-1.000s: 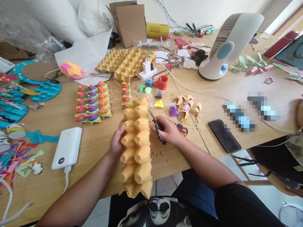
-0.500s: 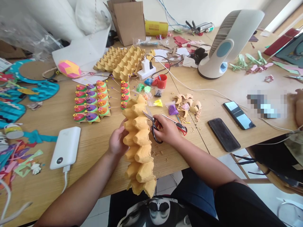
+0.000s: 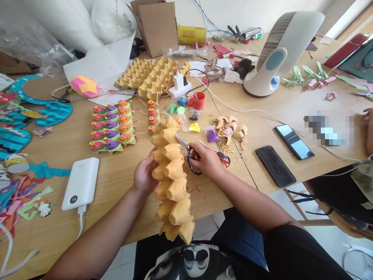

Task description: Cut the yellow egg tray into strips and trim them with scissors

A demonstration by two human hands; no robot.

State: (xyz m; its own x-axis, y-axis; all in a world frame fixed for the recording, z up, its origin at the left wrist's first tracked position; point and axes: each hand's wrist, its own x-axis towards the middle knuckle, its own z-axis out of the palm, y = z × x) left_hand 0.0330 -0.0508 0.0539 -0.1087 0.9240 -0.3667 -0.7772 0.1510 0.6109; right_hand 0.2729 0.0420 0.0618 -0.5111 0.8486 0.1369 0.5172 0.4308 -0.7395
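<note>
My left hand [image 3: 146, 174] grips a long, yellow, moulded-pulp egg-carton strip [image 3: 175, 186] by its left side, its near end reaching past the near edge of the light wooden table [image 3: 116, 171]. My right hand [image 3: 207, 160] is closed around the dark-handled metal scissors [image 3: 183, 142], the blades at the strip's right edge toward its far end, though I can't tell whether they touch it. Just right of that hand lies a red-and-black utility knife [image 3: 223, 157].

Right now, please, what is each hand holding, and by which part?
The left hand holds an egg-tray strip by its left edge; the right hand, scissors by their handles.
</note>
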